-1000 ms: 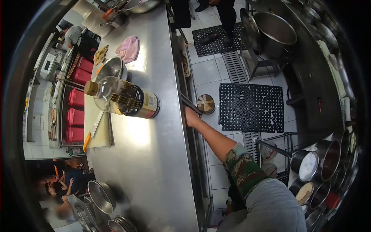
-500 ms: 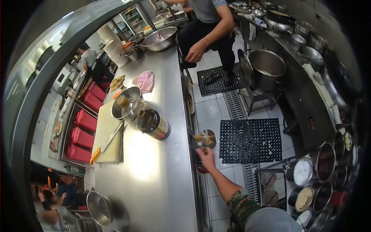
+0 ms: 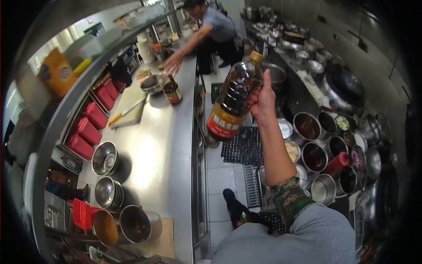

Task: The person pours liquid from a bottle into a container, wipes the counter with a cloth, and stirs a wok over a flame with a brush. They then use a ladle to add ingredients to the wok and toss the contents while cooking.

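My right hand is raised above the aisle, shut on a plastic bottle of dark sauce with a gold cap and an orange-red label, held tilted with its neck up and to the right. A second, nearly empty bottle stands upright on the steel counter farther back. My left hand is not in view.
Several steel sauce pots crowd the right side. A co-worker leans over the far counter end, one hand on it. On the counter sit a cutting board with a knife, steel bowls and pots. Red bins stand at left. A black floor mat covers the aisle.
My right hand came up from below the counter edge with a full sauce bottle, now lifted high. My view rose and pulled back along the counter. The co-worker bent toward the counter.
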{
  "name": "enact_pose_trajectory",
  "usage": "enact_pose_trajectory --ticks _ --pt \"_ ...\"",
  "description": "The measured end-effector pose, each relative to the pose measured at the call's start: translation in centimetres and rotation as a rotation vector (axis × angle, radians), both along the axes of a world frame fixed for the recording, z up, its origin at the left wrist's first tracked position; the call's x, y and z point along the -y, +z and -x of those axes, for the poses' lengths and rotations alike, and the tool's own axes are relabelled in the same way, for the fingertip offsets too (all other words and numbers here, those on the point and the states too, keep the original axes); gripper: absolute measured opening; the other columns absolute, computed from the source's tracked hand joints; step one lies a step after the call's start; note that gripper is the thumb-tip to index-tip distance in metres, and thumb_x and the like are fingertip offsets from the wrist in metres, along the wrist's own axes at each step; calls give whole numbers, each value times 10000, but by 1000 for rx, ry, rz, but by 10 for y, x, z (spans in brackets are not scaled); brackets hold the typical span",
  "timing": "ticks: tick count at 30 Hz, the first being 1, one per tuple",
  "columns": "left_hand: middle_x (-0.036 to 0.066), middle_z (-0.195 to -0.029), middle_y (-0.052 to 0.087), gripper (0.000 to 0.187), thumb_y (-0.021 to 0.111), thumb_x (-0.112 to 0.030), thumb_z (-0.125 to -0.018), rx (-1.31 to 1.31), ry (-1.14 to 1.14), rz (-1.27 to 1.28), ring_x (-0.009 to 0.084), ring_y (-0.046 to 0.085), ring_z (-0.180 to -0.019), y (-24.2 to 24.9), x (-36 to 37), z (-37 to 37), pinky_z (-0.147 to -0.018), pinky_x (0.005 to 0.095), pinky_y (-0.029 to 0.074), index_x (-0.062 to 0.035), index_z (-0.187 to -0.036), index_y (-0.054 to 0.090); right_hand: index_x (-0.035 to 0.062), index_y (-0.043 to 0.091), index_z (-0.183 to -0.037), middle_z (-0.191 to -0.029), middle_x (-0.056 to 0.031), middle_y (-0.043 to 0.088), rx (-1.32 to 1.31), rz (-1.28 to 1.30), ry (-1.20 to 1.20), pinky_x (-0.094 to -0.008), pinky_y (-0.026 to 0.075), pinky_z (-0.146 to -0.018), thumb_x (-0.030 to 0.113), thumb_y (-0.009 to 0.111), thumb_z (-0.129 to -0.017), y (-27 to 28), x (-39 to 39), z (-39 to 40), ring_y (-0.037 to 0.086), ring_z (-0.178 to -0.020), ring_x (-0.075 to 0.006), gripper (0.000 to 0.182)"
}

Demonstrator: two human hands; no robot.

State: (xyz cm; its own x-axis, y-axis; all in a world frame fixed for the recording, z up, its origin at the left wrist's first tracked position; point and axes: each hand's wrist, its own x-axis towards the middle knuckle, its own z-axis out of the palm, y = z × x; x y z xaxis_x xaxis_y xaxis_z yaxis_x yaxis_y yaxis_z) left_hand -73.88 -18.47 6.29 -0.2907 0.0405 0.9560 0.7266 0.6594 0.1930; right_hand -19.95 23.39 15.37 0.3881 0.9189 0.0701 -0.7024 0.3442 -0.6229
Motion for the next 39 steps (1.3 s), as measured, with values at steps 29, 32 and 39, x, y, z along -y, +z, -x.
enact_pose_trajectory --ticks 29,32,39 --pt "181 -1153 667 519 694 -361 -867 297 -1585 1259 306 647 -1030 161 -294 -421 -906 388 502 -66 -1284 599 22 578 -1107 -988 -56 646 708 167 -304 -289 521 -774 368 500 -1016 28 432 -331 629 -875 -135 366" --pt "159 -1278 581 703 757 -196 -821 55 -2443 887 293 607 -1065 220 -178 -542 -917 351 497 -108 -1441 438 27 582 -1090 -983 -49 643 754 202 -216 -293 518 -784 372 514 -1010 22 428 -340 621 -897 -126 361" --pt "121 -835 524 353 640 -328 -895 -407 -2732 450 314 572 -723 249 -141 -629 -646 375 490 -14 -1051 598 12 618 -1043 -944 -38 622 761 185 -1 -244 486 -629 380 550 -986 78 429 -315 588 -788 -95 379"
